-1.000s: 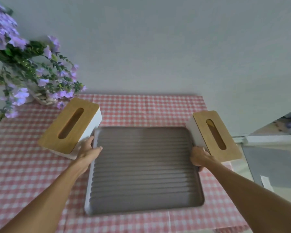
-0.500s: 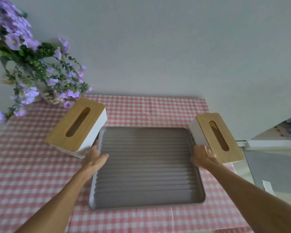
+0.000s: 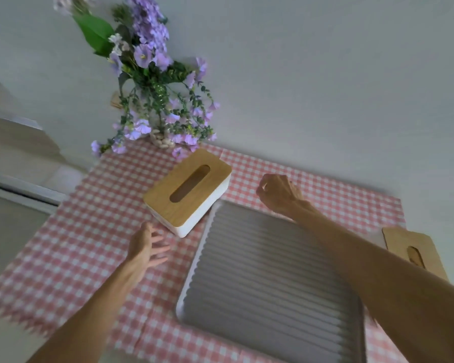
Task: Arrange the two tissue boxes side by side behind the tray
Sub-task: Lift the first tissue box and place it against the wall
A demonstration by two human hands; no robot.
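Observation:
A white tissue box with a slotted wooden lid sits at an angle by the far left corner of the grey ribbed tray. The second tissue box lies right of the tray, partly hidden by my right forearm. My left hand hovers open, fingers spread, just in front of the first box and does not touch it. My right hand is raised over the tray's far edge, right of that box, fingers loosely curled and holding nothing.
A vase of purple flowers stands at the back left against the wall. A pink checked cloth covers the table. A strip of cloth runs between the tray's far edge and the wall. The table's left edge drops off beyond the cloth.
Both hands have let go of the tray's sides. The left hand moved out towards the left box, the right hand swung across above the tray. The view turned left.

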